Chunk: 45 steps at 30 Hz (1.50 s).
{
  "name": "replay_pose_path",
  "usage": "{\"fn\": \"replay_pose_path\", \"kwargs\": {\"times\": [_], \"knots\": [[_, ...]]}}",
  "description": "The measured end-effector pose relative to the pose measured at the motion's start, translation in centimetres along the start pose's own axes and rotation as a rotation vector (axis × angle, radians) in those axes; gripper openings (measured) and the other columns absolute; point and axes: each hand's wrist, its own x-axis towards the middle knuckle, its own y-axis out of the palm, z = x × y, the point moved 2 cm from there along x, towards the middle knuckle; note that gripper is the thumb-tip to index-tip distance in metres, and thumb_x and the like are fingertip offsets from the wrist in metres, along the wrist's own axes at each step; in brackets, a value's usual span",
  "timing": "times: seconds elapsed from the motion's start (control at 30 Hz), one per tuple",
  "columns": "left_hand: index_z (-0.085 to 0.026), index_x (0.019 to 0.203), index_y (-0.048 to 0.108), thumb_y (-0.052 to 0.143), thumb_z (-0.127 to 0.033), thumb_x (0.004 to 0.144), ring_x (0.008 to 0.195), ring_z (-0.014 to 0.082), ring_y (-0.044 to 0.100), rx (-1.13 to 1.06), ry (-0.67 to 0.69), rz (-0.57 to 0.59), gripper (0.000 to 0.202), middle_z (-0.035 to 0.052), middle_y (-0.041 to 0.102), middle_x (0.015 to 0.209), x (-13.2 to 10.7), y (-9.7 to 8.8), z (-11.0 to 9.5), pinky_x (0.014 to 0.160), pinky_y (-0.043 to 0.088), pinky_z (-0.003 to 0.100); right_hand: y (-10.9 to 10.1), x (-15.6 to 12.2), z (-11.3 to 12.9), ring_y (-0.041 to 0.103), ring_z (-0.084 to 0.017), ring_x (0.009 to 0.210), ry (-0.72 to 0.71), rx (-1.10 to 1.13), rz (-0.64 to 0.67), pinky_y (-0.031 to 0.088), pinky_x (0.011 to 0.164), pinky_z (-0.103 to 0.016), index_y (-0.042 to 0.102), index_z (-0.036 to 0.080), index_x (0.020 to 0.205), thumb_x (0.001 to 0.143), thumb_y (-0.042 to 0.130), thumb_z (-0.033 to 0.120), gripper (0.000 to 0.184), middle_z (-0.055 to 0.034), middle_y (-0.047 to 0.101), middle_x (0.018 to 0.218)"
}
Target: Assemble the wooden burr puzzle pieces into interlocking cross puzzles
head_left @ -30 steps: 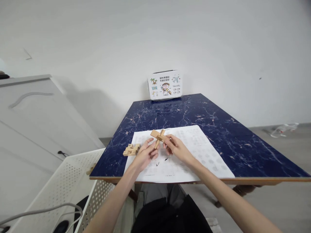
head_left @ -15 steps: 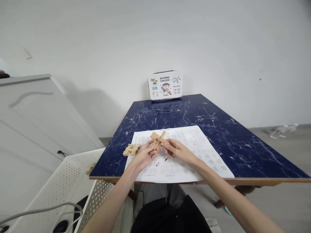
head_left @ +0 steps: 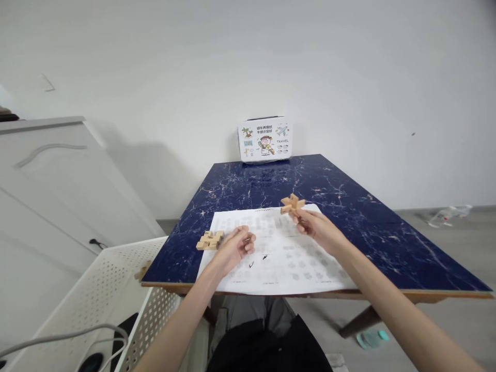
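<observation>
My right hand is closed on a wooden interlocking puzzle. Its crossed pieces stick out on several sides, and it is held above the far right part of the printed sheet. My left hand hovers over the left half of the paper, with loosely bent fingers and nothing visible in them. Just left of that hand, a group of notched wooden blocks lies at the edge of the sheet. The white printed sheet bears rows of grey drawings. Two small dark marks or bits show on it.
A white case with cartoon prints stands at the back of the dark blue marbled table, against the wall. To the left are a white perforated basket with cables and a white cabinet. Plastic bottles lie on the floor.
My left hand has let go of the wooden puzzle. My right hand has carried it to the right and away from me, turning it. The block group stays put.
</observation>
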Motion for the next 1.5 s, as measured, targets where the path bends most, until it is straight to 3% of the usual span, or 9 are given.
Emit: {"fn": "replay_pose_path", "kwargs": {"times": [0.2, 0.37, 0.57, 0.77, 0.97, 1.13, 1.23, 1.33, 1.5], "knots": [[-0.017, 0.09, 0.054, 0.084, -0.038, 0.082, 0.06, 0.0074, 0.045, 0.051, -0.003, 0.018, 0.037, -0.0008, 0.056, 0.076, -0.2, 0.3, -0.1, 0.06, 0.037, 0.024, -5.4, 2.3, -0.5, 0.051, -0.011, 0.054, 0.013, -0.159, -0.281, 0.039, 0.048, -0.025, 0.062, 0.018, 0.077, 0.073, 0.081, 0.06, 0.046, -0.0057, 0.066, 0.077], [-0.016, 0.09, 0.056, 0.084, -0.039, 0.082, 0.061, 0.0071, 0.043, 0.093, -0.001, 0.022, 0.037, -0.0007, 0.054, 0.077, -0.3, 0.4, -0.2, 0.059, 0.036, 0.024, -7.1, 1.4, -1.1, 0.055, -0.014, 0.053, 0.045, -0.234, -0.317, 0.042, 0.046, -0.027, 0.066, 0.017, 0.086, 0.075, 0.08, 0.057, 0.043, -0.0098, 0.073, 0.081], [-0.016, 0.092, 0.057, 0.081, -0.043, 0.084, 0.062, 0.0068, 0.043, 0.169, 0.007, 0.034, 0.037, -0.0012, 0.053, 0.079, -0.2, 0.4, -0.1, 0.061, 0.036, 0.024, -5.4, -3.1, -1.4, 0.062, -0.018, 0.061, -0.05, -0.36, -0.259, 0.046, 0.052, -0.029, 0.059, 0.02, 0.103, 0.084, 0.069, 0.065, 0.05, -0.0104, 0.075, 0.087], [-0.017, 0.092, 0.058, 0.075, -0.046, 0.09, 0.063, 0.0075, 0.047, 0.326, 0.03, 0.067, 0.034, -0.0016, 0.055, 0.08, -0.4, 0.8, 0.0, 0.064, 0.036, 0.025, -2.1, -5.9, -2.4, 0.061, -0.017, 0.063, -0.175, -0.493, 0.033, 0.047, 0.063, -0.03, 0.062, 0.022, 0.098, 0.097, 0.053, 0.064, 0.042, -0.0053, 0.073, 0.085], [-0.021, 0.098, 0.059, 0.052, -0.044, 0.103, 0.07, 0.0135, 0.053, 0.941, 0.22, 0.102, 0.025, -0.001, 0.057, 0.079, -3.6, 1.0, -0.3, 0.068, 0.041, 0.028, -1.6, -6.4, -2.7, 0.059, -0.018, 0.064, -0.199, -0.545, 0.031, 0.046, 0.065, -0.031, 0.063, 0.023, 0.095, 0.1, 0.049, 0.058, 0.038, -0.0029, 0.07, 0.08], [-0.022, 0.103, 0.062, 0.053, -0.035, 0.102, 0.086, 0.0209, 0.059, 1.458, 0.614, -0.187, 0.016, 0.0041, 0.062, 0.091, -6.4, -2.0, -1.8, 0.085, 0.046, 0.036, -1.5, -6.7, -2.3, 0.06, -0.019, 0.066, -0.203, -0.57, 0.05, 0.045, 0.064, -0.031, 0.062, 0.023, 0.093, 0.101, 0.048, 0.056, 0.036, -0.0024, 0.069, 0.079], [-0.02, 0.114, 0.06, 0.062, -0.038, 0.095, 0.109, 0.0297, 0.057, 1.645, 0.798, -0.432, 0.026, 0.0122, 0.061, 0.114, -6.9, -4.9, -3.3, 0.098, 0.046, 0.046, -1.4, -6.8, -2.3, 0.06, -0.019, 0.065, -0.2, -0.58, 0.041, 0.045, 0.064, -0.031, 0.063, 0.024, 0.092, 0.101, 0.048, 0.055, 0.035, -0.0023, 0.069, 0.079], [-0.019, 0.124, 0.057, 0.07, -0.047, 0.088, 0.123, 0.0361, 0.053, 1.783, 0.759, -0.511, 0.048, 0.0168, 0.058, 0.128, -6.6, -7.6, -4.7, 0.107, 0.04, 0.054, -1.4, -6.8, -2.3, 0.06, -0.019, 0.065, -0.207, -0.573, 0.032, 0.046, 0.066, -0.031, 0.063, 0.024, 0.093, 0.101, 0.049, 0.054, 0.034, -0.0027, 0.07, 0.081], [-0.021, 0.141, 0.05, 0.072, -0.058, 0.085, 0.135, 0.0395, 0.049, 1.796, 0.496, -0.321, 0.07, 0.0159, 0.059, 0.141, -5.6, -10.5, -6.7, 0.114, 0.036, 0.057, -1.3, -6.9, -2.3, 0.061, -0.02, 0.064, -0.216, -0.558, 0.022, 0.046, 0.064, -0.031, 0.063, 0.025, 0.093, 0.099, 0.05, 0.055, 0.034, -0.0031, 0.071, 0.08]]}}
